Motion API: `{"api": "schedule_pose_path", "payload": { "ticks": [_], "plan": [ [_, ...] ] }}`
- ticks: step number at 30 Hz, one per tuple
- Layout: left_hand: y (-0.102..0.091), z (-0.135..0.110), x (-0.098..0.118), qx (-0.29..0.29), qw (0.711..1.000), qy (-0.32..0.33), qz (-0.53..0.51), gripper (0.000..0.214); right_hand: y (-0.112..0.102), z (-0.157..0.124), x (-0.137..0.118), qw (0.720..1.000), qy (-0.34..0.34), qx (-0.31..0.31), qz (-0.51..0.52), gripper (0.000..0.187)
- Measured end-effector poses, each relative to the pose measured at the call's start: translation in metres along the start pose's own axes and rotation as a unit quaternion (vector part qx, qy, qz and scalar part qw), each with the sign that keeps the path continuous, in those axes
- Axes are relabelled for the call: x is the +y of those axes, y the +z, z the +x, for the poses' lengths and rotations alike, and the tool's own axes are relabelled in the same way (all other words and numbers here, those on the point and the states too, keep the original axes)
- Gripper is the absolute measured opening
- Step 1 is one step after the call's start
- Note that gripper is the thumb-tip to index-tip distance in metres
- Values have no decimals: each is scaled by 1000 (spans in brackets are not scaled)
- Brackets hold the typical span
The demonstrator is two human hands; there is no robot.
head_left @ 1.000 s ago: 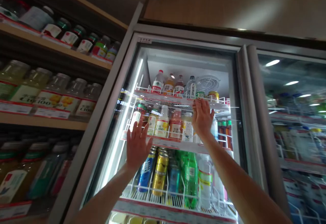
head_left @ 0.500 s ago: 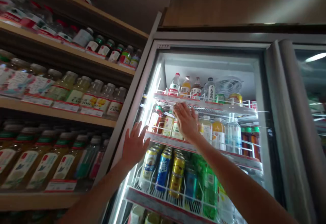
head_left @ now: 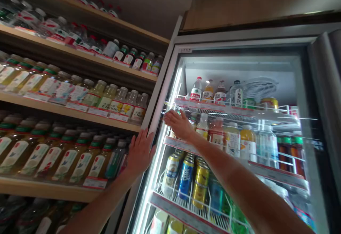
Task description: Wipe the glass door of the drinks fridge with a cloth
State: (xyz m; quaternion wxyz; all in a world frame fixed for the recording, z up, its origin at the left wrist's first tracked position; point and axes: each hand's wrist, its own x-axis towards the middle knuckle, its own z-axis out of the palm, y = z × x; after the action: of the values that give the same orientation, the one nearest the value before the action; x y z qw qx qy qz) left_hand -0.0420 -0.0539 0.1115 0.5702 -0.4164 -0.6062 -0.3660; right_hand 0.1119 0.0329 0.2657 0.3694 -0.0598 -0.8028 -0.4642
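My left hand (head_left: 140,153) lies flat and open against the left edge of the drinks fridge's frame (head_left: 160,95), fingers pointing up. My right hand (head_left: 179,124) is open too, its palm on the glass door (head_left: 266,85) near the lit left side, at the height of the second wire shelf. Neither hand holds anything. Behind the glass stand bottles (head_left: 231,140) on the upper shelves and cans (head_left: 185,177) on the shelf below.
To the left, wooden store shelves (head_left: 69,111) carry rows of bottled drinks with red price tags. A second fridge door (head_left: 333,95) adjoins at the far right. A wooden panel runs above the fridge.
Both hands have slid left across the fridge front: the left from the glass to the frame edge, the right from the middle of the door to its left side. The view has swung left.
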Motion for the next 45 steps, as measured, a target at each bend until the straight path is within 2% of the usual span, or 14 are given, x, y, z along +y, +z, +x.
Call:
{"api": "schedule_pose_path", "payload": {
  "ticks": [3,5,11,15,17,20,22,27,32,37,38,42,43,45],
  "plan": [
    [-1,-5,-9,1,1000,-2,4,46,3,13,-4,994,106,37,2,44],
    [-3,-8,-15,5,1000,-6,5,47,11,14,-12,992,115,46,4,44],
    [-14,-15,-31,5,1000,-9,-5,47,36,-9,-51,995,-96,13,12,40],
    [-19,-17,-32,-1,999,-29,-24,48,29,-19,-49,999,27,29,3,44],
    [-22,-20,-29,-11,999,-32,-28,48,29,-35,-57,1000,25,16,10,45],
    [-27,-27,-23,-28,999,-27,-27,48,35,-74,-85,993,-110,-15,39,42],
    [-28,-34,-19,-35,999,-20,-23,47,38,-95,-99,988,-145,-15,50,40],
    [-27,-56,-4,-55,998,-1,-20,45,40,-118,-104,999,24,18,31,45],
    [-25,-76,12,-93,995,7,-38,45,39,-145,-112,993,-102,-9,63,43],
    [-22,-90,27,-105,993,18,-50,44,30,-165,-101,998,46,-4,40,50],
    [-21,-92,31,-108,992,20,-54,44,28,-172,-100,998,44,-11,42,50],
    [-19,-97,44,-120,989,37,-76,45,19,-198,-104,994,-83,-39,59,43],
    [-19,-97,47,-123,988,39,-82,46,16,-202,-102,995,-78,-40,55,43],
    [-19,-98,53,-130,986,40,-94,46,10,-206,-95,999,-3,-35,35,46]
  ]
}}
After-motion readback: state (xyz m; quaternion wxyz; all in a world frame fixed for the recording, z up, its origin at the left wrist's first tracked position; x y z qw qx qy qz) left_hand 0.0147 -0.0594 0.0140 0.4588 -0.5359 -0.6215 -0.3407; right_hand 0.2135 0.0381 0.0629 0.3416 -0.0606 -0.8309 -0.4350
